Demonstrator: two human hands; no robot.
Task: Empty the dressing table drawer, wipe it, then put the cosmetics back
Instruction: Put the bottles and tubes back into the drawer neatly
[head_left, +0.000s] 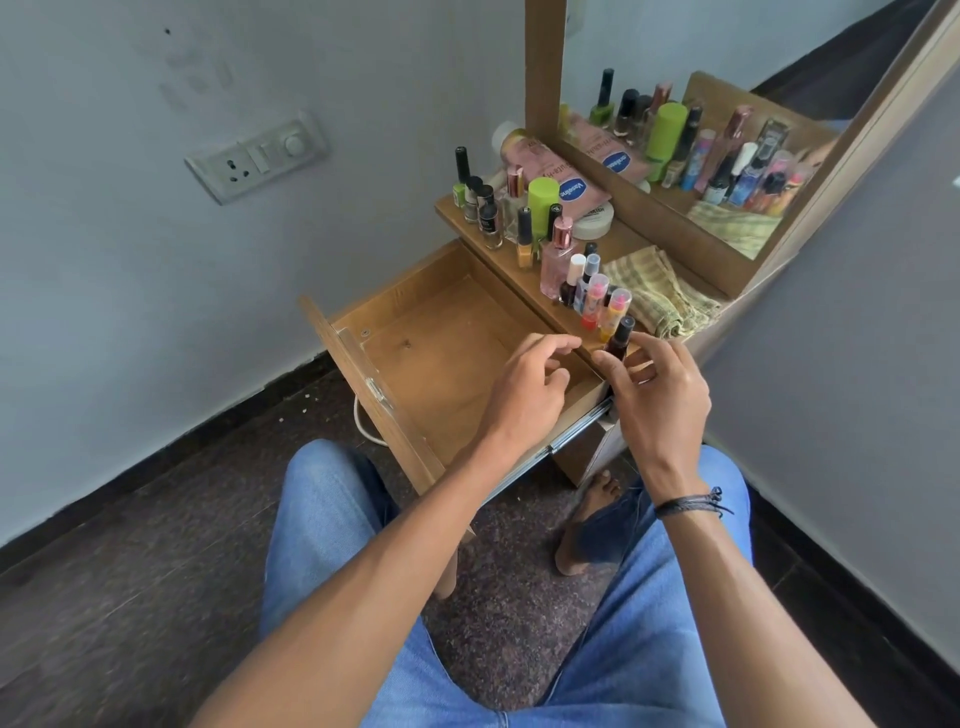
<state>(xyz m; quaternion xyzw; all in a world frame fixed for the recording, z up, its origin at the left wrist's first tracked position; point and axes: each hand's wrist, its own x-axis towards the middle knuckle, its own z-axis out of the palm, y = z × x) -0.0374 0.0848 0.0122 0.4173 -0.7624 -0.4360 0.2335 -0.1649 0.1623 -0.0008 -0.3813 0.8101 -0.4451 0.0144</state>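
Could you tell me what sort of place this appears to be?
Most likely a bedroom or dressing corner in a home: a wooden dressing table with a mirror, rows of cosmetics on its shelf, and a wall socket.

R hand (660, 395) prob. pinches dark bottle (622, 335); L hand (524, 395) over open drawer (441, 338).

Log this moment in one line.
drawer open, looks empty; cosmetics and cloth on shelf; left hand free above drawer; right hand pinching dark bottle

Base of dark bottle (622, 335) behind right hand (657, 387)
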